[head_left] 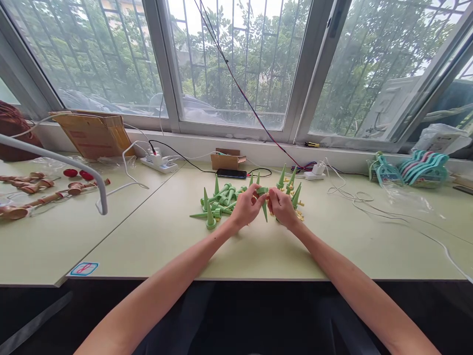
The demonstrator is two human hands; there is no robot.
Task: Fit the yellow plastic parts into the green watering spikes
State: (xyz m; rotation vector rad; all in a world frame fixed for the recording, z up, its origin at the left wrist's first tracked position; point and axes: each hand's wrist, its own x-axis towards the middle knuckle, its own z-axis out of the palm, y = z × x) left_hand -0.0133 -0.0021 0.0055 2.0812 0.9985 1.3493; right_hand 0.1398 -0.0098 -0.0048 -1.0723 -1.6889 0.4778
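My left hand is closed around a green plastic watering spike, its wide collar up and its point down. Close against it, my right hand is pinched at the spike's collar. Whatever its fingertips hold is too small and hidden to name for certain. To the left of my hands lies a pile of green spikes, some standing on their collars with points up. Beyond my right hand, several upright green spikes stand with small yellow pieces around them.
A black phone lies before a small cardboard box. White power strips and cables run along the window side. Teal hangers sit at the right. Wooden toys and a white curved tube are at the left.
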